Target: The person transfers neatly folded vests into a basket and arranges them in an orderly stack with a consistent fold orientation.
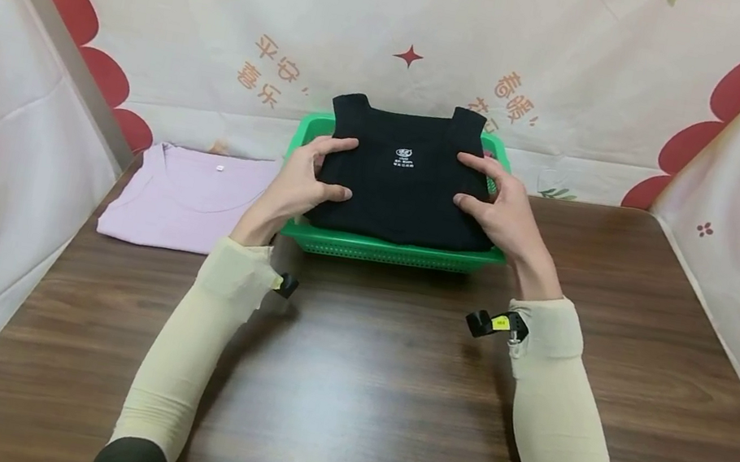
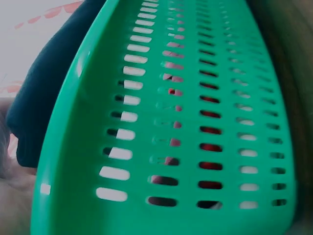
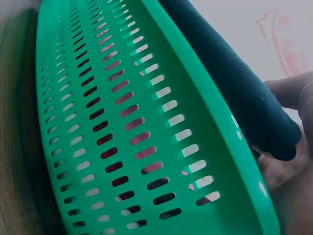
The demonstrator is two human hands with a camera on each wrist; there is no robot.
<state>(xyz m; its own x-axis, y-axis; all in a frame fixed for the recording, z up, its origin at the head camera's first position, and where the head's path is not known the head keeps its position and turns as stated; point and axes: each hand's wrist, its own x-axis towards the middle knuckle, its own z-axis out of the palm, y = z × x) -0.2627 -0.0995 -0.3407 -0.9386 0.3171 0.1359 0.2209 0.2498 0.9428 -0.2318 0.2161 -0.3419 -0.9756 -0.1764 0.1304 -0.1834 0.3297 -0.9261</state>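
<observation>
A folded black sleeveless top (image 1: 406, 196) with small white print lies level across the top of a green plastic basket (image 1: 384, 252). My left hand (image 1: 296, 183) grips its left side, thumb and index finger on the upper face. At the right side my right hand (image 1: 509, 212) grips it the same way; the other fingers of both hands are hidden. Both wrist views show the slotted basket wall (image 2: 188, 115) (image 3: 112, 122), with the dark cloth (image 2: 36, 98) (image 3: 234, 78) above its rim and part of a hand at its edge.
A folded pale lilac shirt (image 1: 189, 203) lies on the brown wooden table (image 1: 342, 391), left of the basket. Light and reddish things show through the basket's slots. A printed white cloth (image 1: 408, 15) hangs behind the table and along both sides.
</observation>
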